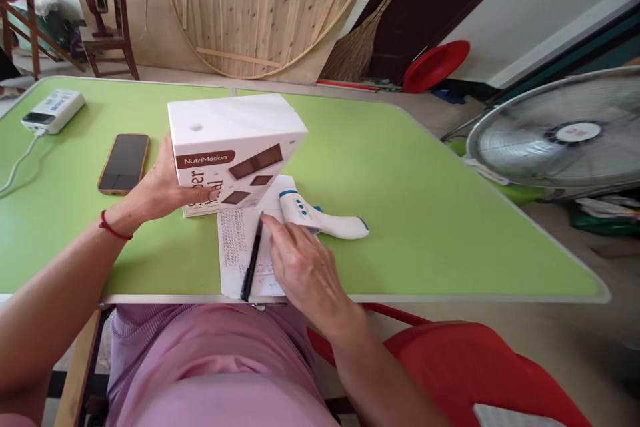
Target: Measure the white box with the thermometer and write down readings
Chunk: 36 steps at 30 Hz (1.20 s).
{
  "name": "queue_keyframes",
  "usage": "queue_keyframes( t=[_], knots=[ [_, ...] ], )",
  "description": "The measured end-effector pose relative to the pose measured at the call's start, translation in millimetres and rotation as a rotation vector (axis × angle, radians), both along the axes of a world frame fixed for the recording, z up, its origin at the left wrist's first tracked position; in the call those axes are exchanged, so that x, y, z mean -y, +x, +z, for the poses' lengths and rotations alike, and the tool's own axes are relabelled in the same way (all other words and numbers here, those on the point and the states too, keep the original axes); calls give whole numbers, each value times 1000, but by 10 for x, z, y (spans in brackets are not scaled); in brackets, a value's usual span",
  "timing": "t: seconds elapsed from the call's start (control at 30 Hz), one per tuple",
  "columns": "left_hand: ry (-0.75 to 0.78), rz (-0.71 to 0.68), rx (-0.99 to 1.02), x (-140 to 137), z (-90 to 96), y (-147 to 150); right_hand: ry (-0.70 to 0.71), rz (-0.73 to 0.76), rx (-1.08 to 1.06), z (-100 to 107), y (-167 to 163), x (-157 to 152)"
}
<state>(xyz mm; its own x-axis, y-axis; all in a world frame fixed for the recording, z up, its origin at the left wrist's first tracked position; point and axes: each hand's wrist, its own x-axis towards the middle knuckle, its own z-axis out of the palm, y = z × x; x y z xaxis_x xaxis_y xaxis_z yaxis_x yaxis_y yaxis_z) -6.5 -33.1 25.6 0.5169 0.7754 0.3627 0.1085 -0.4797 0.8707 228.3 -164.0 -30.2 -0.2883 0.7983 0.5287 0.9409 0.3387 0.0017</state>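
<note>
My left hand (167,180) is closed on a white box (235,113) with brown "NutriMotion" lettering, its thumb across the front. The box is held tilted above the table, over the top of a written sheet of paper (233,240). A black pen (253,260) lies lengthwise on the sheet. My right hand (303,260) is over the sheet's right side, index finger stretched out to the pen's far end, apparently touching it; the other fingers are bent and partly hidden. Just beyond that hand lies a white-and-blue handheld infrared thermometer (325,217).
On the green table (410,213), a smartphone (125,163) lies left of the box. A white power bank (54,111) with a cable is at the far left. A large fan (545,133) stands off the right edge. A red chair (470,367) is at the lower right.
</note>
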Motion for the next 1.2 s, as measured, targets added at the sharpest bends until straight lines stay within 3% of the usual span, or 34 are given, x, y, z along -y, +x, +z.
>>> queue_keyframes(
  t=[0.23,0.43,0.6,0.7,0.77,0.87,1.07,1.13,1.2],
  knots=[
    [35,-57,-44,23,105,5,-37,129,-247,44,-214,146],
    [11,148,-134,69,158,-40,-61,-74,-152,18,-124,117],
    [-22,67,-109,95,269,-66,27,-88,-200,93,88,35],
    [-97,-12,-127,117,331,-74,77,-196,-164,110,308,-60],
    [-142,-43,-141,132,358,-82,11,-256,-78,77,477,-140],
    [-173,-60,-164,140,368,-98,-137,-212,-1,-5,689,-255],
    [-208,-132,-152,139,341,-104,-364,-137,-82,4,855,-370],
    [-216,-138,-148,151,348,-91,-386,-178,-159,45,874,-372],
    [-212,-148,-138,171,362,-79,-306,-255,-262,90,857,-351]
  ],
)
